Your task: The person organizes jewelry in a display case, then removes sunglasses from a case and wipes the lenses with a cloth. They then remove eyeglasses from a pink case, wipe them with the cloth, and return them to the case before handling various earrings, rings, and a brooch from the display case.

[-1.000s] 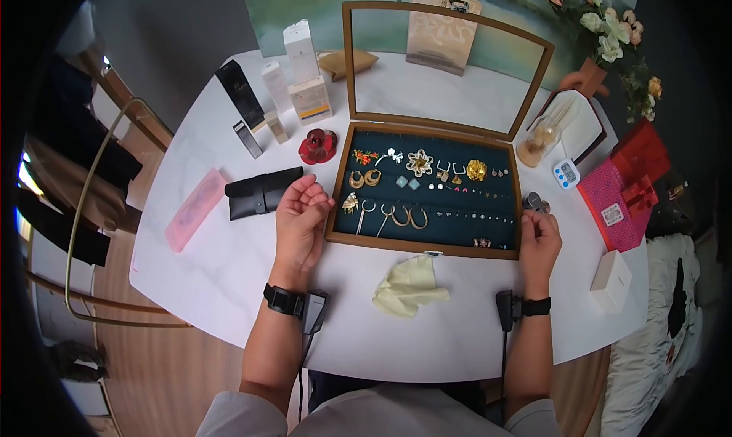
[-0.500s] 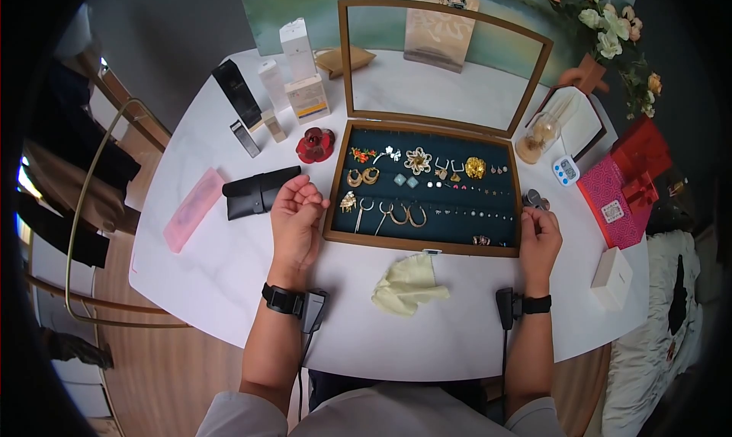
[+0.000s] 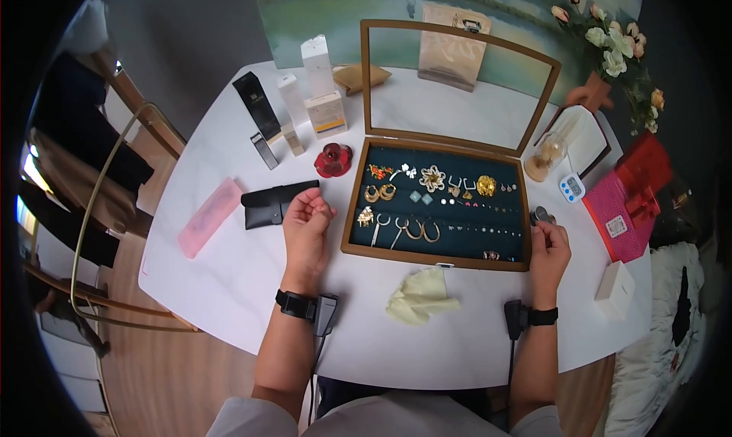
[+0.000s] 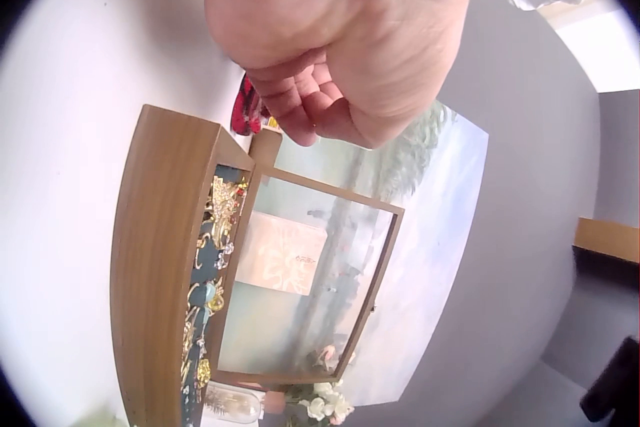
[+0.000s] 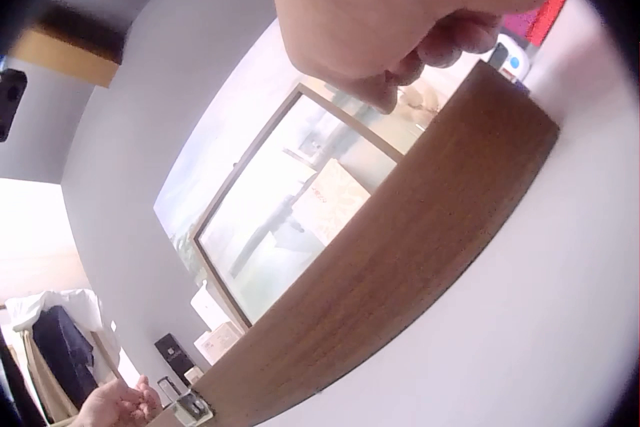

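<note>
A wooden jewelry box (image 3: 435, 259) with a dark green lining sits on the white table, its glass-paned lid (image 3: 456, 27) raised. Rows of earrings, among them gold hoops (image 3: 379, 192), and brooches such as a golden flower (image 3: 486, 185) fill it. My left hand (image 3: 305, 235) is palm up beside the box's left side, fingers loosely curled, nothing visible in it. At the box's right side is my right hand (image 3: 550, 258), fingers loosely bent, fingertips close to a small dark round object (image 3: 542, 214). In the right wrist view its fingers are partly hidden behind the hand.
A pale yellow cloth (image 3: 419, 296) lies before the box. Left are a black pouch (image 3: 267, 206), a pink case (image 3: 210, 217), a red flower ornament (image 3: 333, 160) and several cosmetic boxes (image 3: 325, 113). Right stand a timer (image 3: 571, 187), a pink gift bag (image 3: 616, 216) and a white box (image 3: 614, 291).
The head view has shifted, so the table and box appear lower and farther right. Both hands keep nearly the same places beside the box; the left fingers have drawn slightly closer to the thumb.
</note>
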